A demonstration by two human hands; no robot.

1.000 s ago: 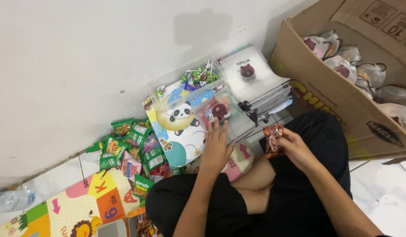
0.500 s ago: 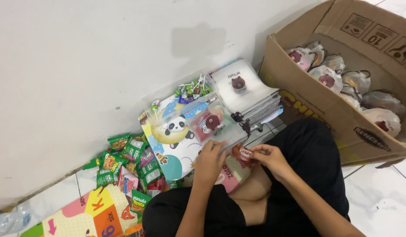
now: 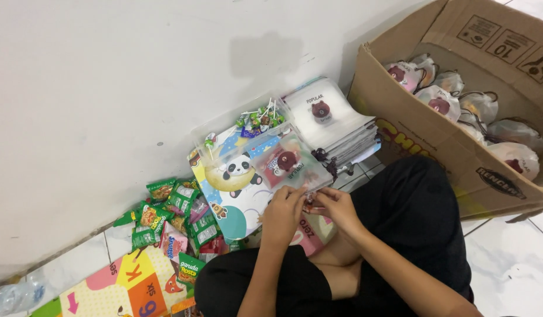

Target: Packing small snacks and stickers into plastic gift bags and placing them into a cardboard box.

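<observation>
My left hand [image 3: 281, 215] and my right hand [image 3: 337, 209] meet over my lap at the open near edge of a clear drawstring pouch [image 3: 295, 165] with a brown bear print. The left hand pinches the pouch's mouth. Between the right hand's fingers a brown and red snack packet [image 3: 313, 205] is only partly visible at that mouth. The pouch lies on a clear plastic tub [image 3: 224, 132] that holds lollipops [image 3: 258, 119], over a panda play mat [image 3: 236, 194].
A stack of empty bear pouches [image 3: 333, 117] sits by the wall. An open cardboard box [image 3: 436, 147] at right holds filled pouches [image 3: 442, 100]. Green and pink snack packets [image 3: 171, 211] lie piled at left on the mat. A plastic bottle [image 3: 13, 293] lies far left.
The right hand brought the snack packet leftward from beside my knee to the pouch's mouth. The left hand shifted from flat on the pouch to pinching its edge.
</observation>
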